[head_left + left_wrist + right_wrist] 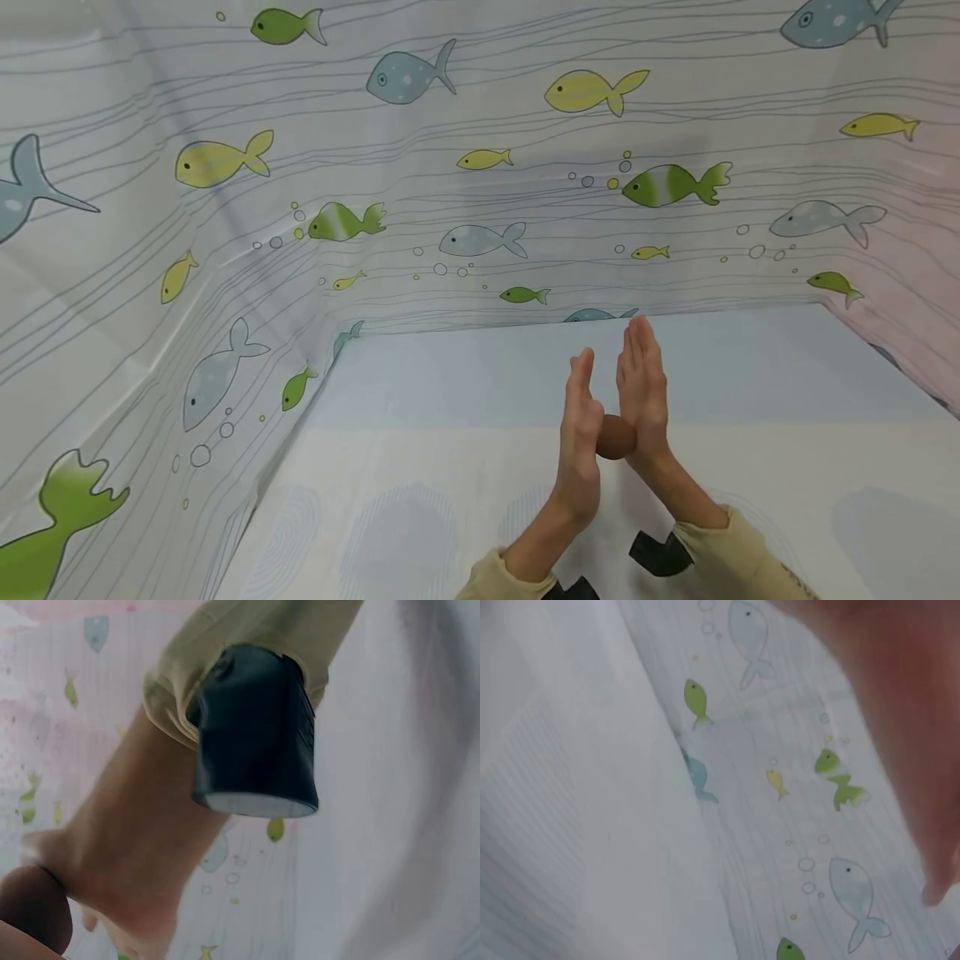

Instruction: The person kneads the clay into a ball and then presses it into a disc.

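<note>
A smooth brown ball (616,437) sits between the two palms, above the table. My left hand (581,437) is upright with straight fingers, its palm against the ball's left side. Facing it, my right hand (643,387) presses the ball from the right, fingers straight and pointing up and away. The fingertips of the two hands stand apart. In the left wrist view the brown ball (36,909) shows at the lower left, beside the right hand (124,900). Only a blurred strip of a hand (907,735) crosses the right wrist view, where the ball is hidden.
Beneath the hands lies a white and pale blue table cover (465,383) with faint round patterns. A fish-print curtain (420,192) rises behind and to the left. Black wrist mounts (662,553) stick out near the beige sleeves (750,554).
</note>
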Action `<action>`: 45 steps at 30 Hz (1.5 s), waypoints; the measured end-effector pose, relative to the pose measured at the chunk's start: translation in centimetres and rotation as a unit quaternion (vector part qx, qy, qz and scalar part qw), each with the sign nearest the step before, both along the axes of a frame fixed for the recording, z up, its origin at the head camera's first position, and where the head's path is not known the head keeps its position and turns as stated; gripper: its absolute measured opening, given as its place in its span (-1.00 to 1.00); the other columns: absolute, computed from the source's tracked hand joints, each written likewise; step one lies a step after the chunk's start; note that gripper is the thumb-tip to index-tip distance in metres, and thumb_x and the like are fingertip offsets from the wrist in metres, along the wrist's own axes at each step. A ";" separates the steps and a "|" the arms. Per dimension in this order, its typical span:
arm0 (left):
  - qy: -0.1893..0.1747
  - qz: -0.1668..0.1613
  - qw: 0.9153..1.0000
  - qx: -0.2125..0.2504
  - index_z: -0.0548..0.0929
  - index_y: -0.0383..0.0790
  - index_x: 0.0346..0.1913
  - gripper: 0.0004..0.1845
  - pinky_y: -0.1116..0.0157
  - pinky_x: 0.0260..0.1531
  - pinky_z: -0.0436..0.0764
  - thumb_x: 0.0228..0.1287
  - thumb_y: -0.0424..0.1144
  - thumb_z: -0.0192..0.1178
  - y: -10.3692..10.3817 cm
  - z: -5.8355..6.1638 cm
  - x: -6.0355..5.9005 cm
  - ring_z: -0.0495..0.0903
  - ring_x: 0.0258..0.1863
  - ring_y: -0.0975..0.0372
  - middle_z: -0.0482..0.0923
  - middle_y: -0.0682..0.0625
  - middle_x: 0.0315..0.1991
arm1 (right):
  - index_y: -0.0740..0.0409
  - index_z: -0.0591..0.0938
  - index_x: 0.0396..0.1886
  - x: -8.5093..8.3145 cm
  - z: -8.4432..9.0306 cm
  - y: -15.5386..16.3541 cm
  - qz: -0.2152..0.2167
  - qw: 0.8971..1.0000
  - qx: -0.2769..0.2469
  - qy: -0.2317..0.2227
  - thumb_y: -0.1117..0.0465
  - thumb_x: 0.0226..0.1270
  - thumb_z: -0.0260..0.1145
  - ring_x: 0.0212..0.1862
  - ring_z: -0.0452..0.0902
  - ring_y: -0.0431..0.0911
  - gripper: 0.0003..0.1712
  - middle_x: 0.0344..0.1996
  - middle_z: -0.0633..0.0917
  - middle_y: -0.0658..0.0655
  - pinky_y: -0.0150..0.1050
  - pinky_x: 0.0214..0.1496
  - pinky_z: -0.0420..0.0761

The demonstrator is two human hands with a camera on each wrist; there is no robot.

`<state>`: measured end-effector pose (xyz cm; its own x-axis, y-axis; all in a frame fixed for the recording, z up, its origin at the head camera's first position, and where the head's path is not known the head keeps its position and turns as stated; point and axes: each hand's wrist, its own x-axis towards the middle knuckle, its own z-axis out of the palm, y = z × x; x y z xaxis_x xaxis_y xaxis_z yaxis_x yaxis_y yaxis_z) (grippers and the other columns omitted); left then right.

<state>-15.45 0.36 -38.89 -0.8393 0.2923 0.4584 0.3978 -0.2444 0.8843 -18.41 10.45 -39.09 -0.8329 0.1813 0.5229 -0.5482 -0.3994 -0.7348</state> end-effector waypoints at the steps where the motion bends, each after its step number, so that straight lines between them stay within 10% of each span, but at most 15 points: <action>1: 0.008 -0.001 1.000 -0.002 -0.03 -0.01 0.59 -0.33 -0.18 0.44 -0.11 0.51 0.08 -0.34 0.0 0.1 0.1 -0.28 0.58 0.22 -0.10 0.18 0.58 | 0.18 -0.28 0.60 -0.1 0.0 0.1 0.002 1.000 -0.007 -0.007 -0.08 0.60 -0.27 0.59 -0.49 -0.02 -0.20 0.60 -0.30 0.12 -0.14 0.56 -0.43; 10: 0.022 0.035 0.999 -0.012 -0.02 -0.03 0.59 -0.32 -0.16 0.46 -0.10 0.49 0.05 -0.25 -0.3 -0.6 -0.9 -0.29 0.59 0.18 -0.15 0.16 0.59 | 0.23 -0.25 0.59 0.3 -1.0 -1.4 0.033 0.999 0.006 -0.039 -0.02 0.62 -0.36 0.60 -0.45 0.01 -0.27 0.60 -0.26 0.16 -0.19 0.57 -0.35; 19: -0.103 0.040 0.991 0.075 -0.03 -0.21 0.57 -0.31 0.00 0.51 -0.16 0.52 0.04 -0.35 -1.8 -1.8 -3.7 -0.12 0.57 0.13 -0.05 -0.04 0.58 | 0.28 -0.12 0.59 2.4 -1.5 -4.0 0.033 0.985 0.167 -0.038 0.03 0.64 -0.45 0.59 -0.31 0.06 -0.32 0.58 -0.13 0.25 -0.52 0.47 -0.01; 27: -0.202 0.001 0.967 0.156 -0.11 -0.07 0.59 -0.30 0.03 0.51 -0.28 0.51 0.12 -0.33 -3.3 -0.9 -5.1 -0.32 0.58 0.18 -0.14 0.05 0.60 | 0.19 -0.15 0.61 2.8 -0.9 -4.6 0.078 0.966 0.242 -0.048 0.07 0.65 -0.43 0.57 -0.25 0.18 -0.36 0.59 -0.14 0.19 -0.60 0.41 0.03; 35: -0.237 -0.008 0.942 0.237 -0.10 -0.02 0.59 -0.29 -0.02 0.50 -0.29 0.51 0.18 -0.34 -5.2 -0.1 -6.4 -0.37 0.58 0.18 -0.17 0.06 0.60 | -0.07 -0.20 0.62 3.9 -0.7 -5.8 0.141 0.938 0.312 -0.046 0.18 0.63 -0.32 0.57 -0.29 0.20 -0.34 0.60 -0.20 0.06 0.40 0.42 -0.11; 41: -0.207 0.012 0.950 0.235 -0.15 -0.12 0.59 -0.29 0.07 0.52 -0.26 0.53 0.14 -0.40 -6.2 0.0 -6.8 -0.33 0.59 0.11 -0.16 -0.04 0.60 | -0.16 -0.22 0.62 4.7 -0.5 -6.2 0.145 0.918 0.368 -0.024 0.28 0.59 -0.09 0.60 -0.37 -0.08 -0.20 0.61 -0.20 0.04 -0.44 0.49 -0.13; 45: -0.214 0.011 0.948 0.235 -0.14 -0.10 0.59 -0.30 0.13 0.52 -0.22 0.54 0.13 -0.40 -5.9 0.0 -6.5 -0.34 0.59 0.10 -0.16 -0.03 0.60 | -0.09 -0.17 0.63 5.1 -0.6 -5.9 0.117 0.909 0.399 -0.026 0.26 0.59 -0.02 0.59 -0.28 -0.12 -0.21 0.61 -0.10 0.02 -0.52 0.44 -0.07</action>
